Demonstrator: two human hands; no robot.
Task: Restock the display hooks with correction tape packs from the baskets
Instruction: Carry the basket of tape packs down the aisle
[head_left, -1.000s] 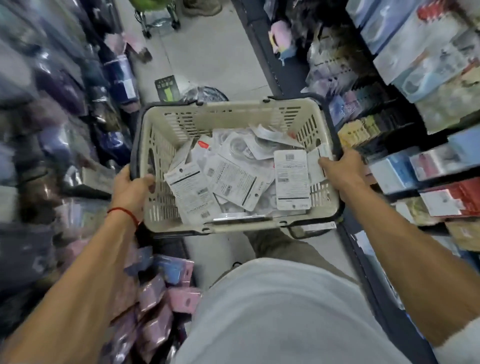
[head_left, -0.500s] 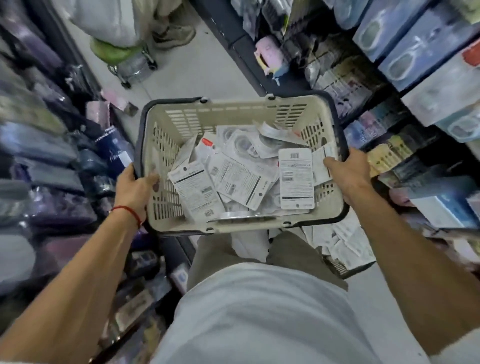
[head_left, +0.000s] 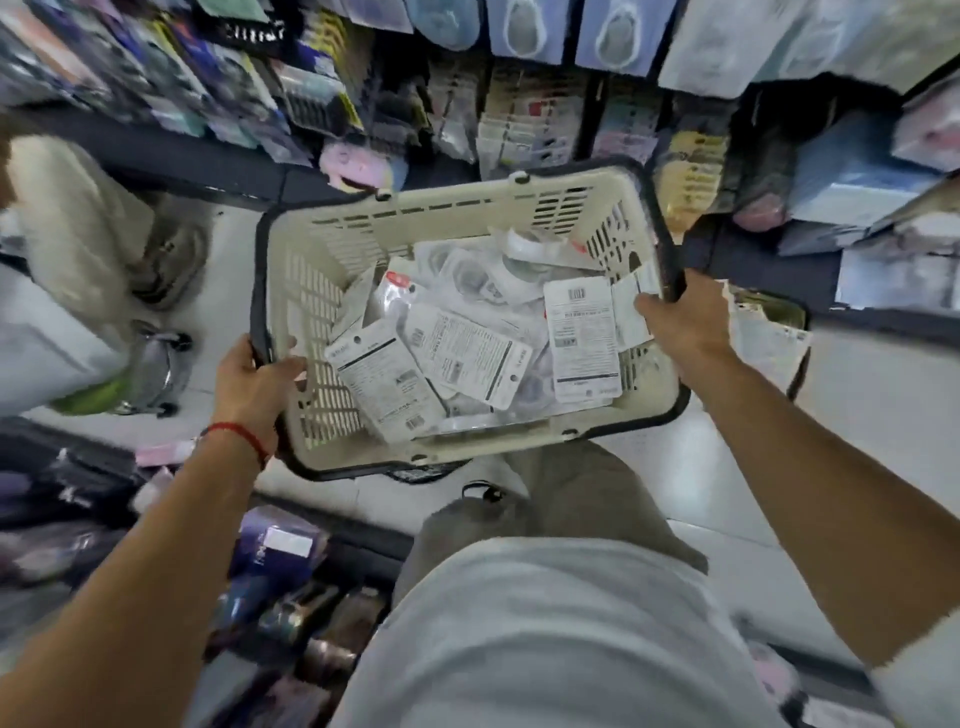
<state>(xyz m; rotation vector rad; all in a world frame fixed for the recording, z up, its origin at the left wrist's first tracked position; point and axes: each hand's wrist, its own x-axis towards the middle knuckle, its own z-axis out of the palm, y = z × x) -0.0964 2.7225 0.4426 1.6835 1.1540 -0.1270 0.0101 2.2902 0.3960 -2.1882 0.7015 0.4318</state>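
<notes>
At twelve o'clock, crowded shelves are faced; a cream basket of white packs is gripped by the left hand and right hand.

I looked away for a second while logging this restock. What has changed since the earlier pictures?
The person has turned with the basket from facing down the aisle to facing the display shelves; a second basket now shows on the floor to the right. Unchanged: left hand and right hand grip the basket's sides, and the correction tape packs lie inside.
</notes>
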